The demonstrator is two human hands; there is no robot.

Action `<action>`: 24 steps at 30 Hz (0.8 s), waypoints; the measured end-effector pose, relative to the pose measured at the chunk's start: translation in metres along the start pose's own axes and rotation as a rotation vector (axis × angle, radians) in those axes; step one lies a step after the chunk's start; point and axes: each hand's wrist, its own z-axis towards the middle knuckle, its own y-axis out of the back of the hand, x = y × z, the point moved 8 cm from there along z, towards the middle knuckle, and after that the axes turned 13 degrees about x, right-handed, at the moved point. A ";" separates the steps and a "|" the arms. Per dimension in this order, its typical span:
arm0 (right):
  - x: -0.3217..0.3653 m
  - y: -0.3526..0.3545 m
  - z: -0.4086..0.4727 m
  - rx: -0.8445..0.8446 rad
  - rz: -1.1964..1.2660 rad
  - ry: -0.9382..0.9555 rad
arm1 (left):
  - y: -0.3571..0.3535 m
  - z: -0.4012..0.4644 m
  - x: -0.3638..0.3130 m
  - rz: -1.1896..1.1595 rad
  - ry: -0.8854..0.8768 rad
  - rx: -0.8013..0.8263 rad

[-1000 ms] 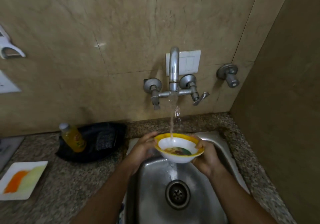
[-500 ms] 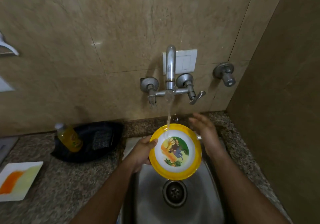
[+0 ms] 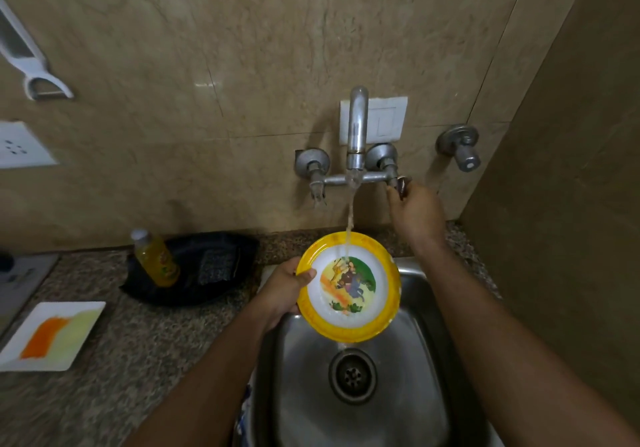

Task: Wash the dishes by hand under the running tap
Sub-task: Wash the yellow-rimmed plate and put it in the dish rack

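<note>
Over the steel sink (image 3: 426, 308) you hold the bowl (image 3: 349, 287) tilted toward you, water from the tap (image 3: 356, 131) striking its upper rim. It looks light, stiff and wet-slick, so grip the rim firmly. Yellow-rimmed, white inside, with a cartoon print. Your left hand (image 3: 282, 290) pinches its left rim; your right hand (image 3: 414, 211) closes on the tap lever (image 3: 401, 185).

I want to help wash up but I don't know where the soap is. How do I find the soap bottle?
Start at the steel sink and look left along the speckled counter to the black tray by the wall. The bottle stands in it beside a dark scrub pad; it is the only orange-yellow thing there, with a pale cap.
</note>
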 end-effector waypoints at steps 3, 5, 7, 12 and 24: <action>0.006 0.005 -0.006 0.031 -0.165 0.019 | 0.000 -0.008 -0.006 0.058 -0.072 -0.020; -0.001 0.003 -0.016 0.131 -0.107 0.012 | 0.001 -0.016 -0.016 0.165 -0.191 -0.039; -0.011 -0.003 -0.039 0.227 -0.003 -0.015 | 0.003 -0.027 -0.028 0.299 -0.311 -0.074; -0.023 -0.051 -0.118 0.582 0.205 -0.011 | -0.004 -0.062 -0.040 0.540 -0.496 -0.185; 0.019 -0.020 -0.159 0.264 -0.274 0.295 | 0.000 -0.109 -0.050 0.871 -0.581 -0.272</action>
